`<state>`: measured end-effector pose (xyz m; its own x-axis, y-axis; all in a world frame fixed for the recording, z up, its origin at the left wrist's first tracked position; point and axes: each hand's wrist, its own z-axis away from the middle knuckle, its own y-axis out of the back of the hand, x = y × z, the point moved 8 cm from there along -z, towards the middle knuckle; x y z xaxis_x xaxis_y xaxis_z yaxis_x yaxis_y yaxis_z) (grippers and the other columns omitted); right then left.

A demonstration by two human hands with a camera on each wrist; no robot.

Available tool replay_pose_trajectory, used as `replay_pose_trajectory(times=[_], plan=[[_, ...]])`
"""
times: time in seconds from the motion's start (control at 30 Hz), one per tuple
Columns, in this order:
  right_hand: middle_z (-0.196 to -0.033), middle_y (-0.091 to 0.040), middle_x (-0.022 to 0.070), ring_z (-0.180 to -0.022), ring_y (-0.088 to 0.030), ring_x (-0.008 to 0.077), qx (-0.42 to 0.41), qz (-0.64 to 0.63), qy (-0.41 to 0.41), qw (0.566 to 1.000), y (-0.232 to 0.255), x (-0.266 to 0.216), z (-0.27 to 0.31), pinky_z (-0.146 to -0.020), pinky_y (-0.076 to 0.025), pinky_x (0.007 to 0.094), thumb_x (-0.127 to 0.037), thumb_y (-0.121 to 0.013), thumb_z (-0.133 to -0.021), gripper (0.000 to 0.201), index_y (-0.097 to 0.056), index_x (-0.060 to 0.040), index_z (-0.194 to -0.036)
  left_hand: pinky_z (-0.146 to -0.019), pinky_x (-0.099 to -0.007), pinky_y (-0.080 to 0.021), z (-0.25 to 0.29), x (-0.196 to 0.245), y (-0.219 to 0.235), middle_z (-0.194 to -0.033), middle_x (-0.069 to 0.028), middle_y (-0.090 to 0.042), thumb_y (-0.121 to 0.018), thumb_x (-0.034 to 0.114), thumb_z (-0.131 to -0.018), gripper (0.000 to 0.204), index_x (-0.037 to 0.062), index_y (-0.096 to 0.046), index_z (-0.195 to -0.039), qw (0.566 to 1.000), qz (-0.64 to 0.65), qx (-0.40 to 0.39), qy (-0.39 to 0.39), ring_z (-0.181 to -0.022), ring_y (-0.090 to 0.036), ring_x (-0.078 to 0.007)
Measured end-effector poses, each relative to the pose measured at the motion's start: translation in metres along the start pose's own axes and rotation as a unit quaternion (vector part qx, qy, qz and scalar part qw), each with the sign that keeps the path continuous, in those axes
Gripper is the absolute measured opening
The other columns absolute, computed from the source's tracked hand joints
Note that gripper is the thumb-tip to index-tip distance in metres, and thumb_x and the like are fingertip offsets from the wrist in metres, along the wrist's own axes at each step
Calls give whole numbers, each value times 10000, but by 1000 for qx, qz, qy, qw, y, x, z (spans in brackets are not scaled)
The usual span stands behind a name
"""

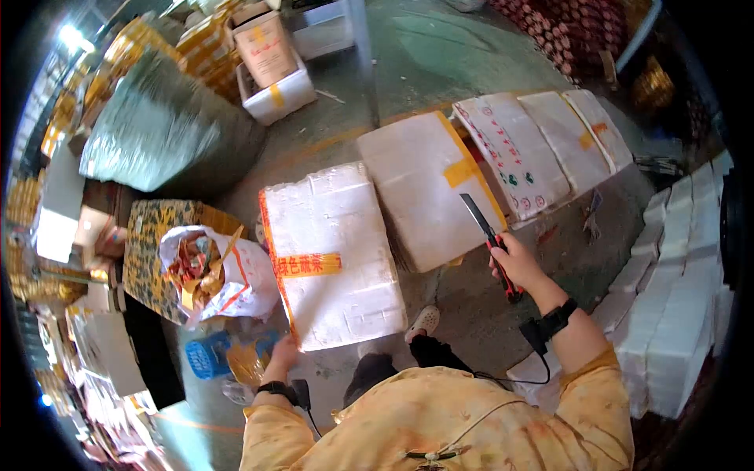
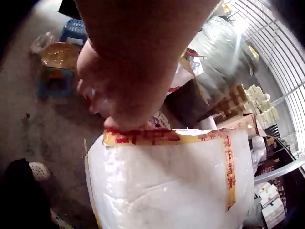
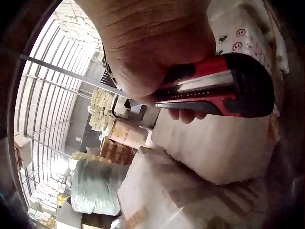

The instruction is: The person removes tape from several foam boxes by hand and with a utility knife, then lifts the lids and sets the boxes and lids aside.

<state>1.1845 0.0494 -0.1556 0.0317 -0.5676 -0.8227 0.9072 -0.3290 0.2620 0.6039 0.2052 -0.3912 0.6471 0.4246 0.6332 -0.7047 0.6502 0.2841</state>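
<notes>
My right hand (image 1: pixel 514 263) grips a red and black utility knife (image 3: pixel 214 88), its long blade (image 1: pixel 475 210) extended and pointing away from me over the foam boxes. In front of me lies a white foam box (image 1: pixel 345 235) with red-printed yellow tape (image 1: pixel 310 265) across its top and along its left edge. At this box's near left corner is my left hand (image 1: pixel 284 353), the fingertips right at the taped edge in the left wrist view. Those fingers (image 2: pixel 90 95) are partly hidden by my own hand and forearm, and I cannot tell whether they hold anything.
More white foam boxes (image 1: pixel 428 184) extend to the right in a row. A bag of scrap tape (image 1: pixel 243 275) stands left, near a blue plastic stool (image 1: pixel 206 355). A big wrapped bundle (image 1: pixel 169 129) sits farther back. White foam stacks (image 1: pixel 660 306) rise at my right.
</notes>
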Motion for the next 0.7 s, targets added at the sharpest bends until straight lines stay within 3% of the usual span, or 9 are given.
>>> replay_pose_trajectory(times=[0.07, 0.1, 0.13, 0.17, 0.2, 0.27, 0.4, 0.47, 0.7], plan=[[-747, -547, 60, -613, -543, 135, -4, 14, -12, 1000, -16, 3, -1, -569, -468, 304, -142, -452, -909, 168, -465, -17, -1021, -630, -278, -473, 13, 64, 12, -706, -35, -567, -486, 268, -884, 219, 63, -552, -929, 967, 237, 89, -16, -704, -581, -150], [-747, -548, 61, -616, -546, 135, -4, 22, -20, 1000, -25, 5, 4, -570, -470, 308, -139, -451, -909, 162, -463, -18, -1017, -575, -297, -464, -18, 43, 15, -642, -38, -532, -457, 358, -891, 288, 85, -541, -852, 865, 480, 147, -22, -622, -566, -172], [-746, -549, 61, -620, -550, 135, -3, 32, -29, 999, -36, 6, 10, -572, -471, 311, -135, -449, -909, 156, -462, -20, -1013, -645, -311, -467, -6, 81, -3, -714, -58, -552, -510, 336, -865, 240, 98, -542, -870, 884, 464, -21, -44, -705, -569, -172], [-745, -550, 58, -610, -545, 130, -16, 32, -32, 999, -53, 3, 17, -575, -473, 300, -124, -454, -905, 170, -461, -16, -1035, -709, -311, -464, -56, 37, 6, -800, -81, -584, -582, 320, -818, 284, 64, -539, -934, 969, 241, 21, -59, -793, -578, -180], [-746, -550, 57, -608, -543, 128, -24, 40, -29, 999, -70, 5, 19, -575, -473, 296, -125, -456, -904, 172, -461, -14, -1035, -780, -332, -444, -20, 79, -4, -942, -83, -611, -558, 255, -856, 371, 2, -492, -1120, 991, 57, 74, -100, -857, -572, -172], [-746, -550, 55, -604, -539, 124, -44, 55, -20, 997, -107, 5, 15, -575, -473, 287, -125, -460, -902, 176, -460, -10, -1035, -730, -329, -458, -40, 41, -50, -924, -103, -608, -665, 210, -778, 420, 8, -498, -1106, 992, -89, -9, -92, -842, -570, -186], [-754, -555, 57, -616, -539, 123, -62, 75, -4, 995, -175, -8, 5, -579, -467, 271, -117, -463, -888, 187, -475, -6, -1037, -833, -348, -436, -38, -31, -123, -1069, -171, -584, -712, 248, -722, 546, -23, -482, -1138, 982, -16, -107, -152, -972, -557, -251], [-728, -562, 65, -607, -546, 132, -32, 104, 14, 994, -209, -15, 7, -583, -467, 279, -128, -473, -883, 196, -478, -6, -1037, -835, -352, -436, 4, -14, -129, -1058, -186, -586, -718, 240, -706, 566, -36, -472, -1134, 970, 12, -192, -149, -985, -553, -248], [-710, -579, 91, -555, -572, 182, 106, 240, 135, 955, -225, -53, -22, -559, -471, 317, -175, -481, -881, 222, -489, -38, -1056, -744, -412, -470, 66, -93, -195, -908, -234, -610, -616, 327, -756, 472, -10, -479, -1056, 972, -99, -199, -82, -864, -592, -379]])
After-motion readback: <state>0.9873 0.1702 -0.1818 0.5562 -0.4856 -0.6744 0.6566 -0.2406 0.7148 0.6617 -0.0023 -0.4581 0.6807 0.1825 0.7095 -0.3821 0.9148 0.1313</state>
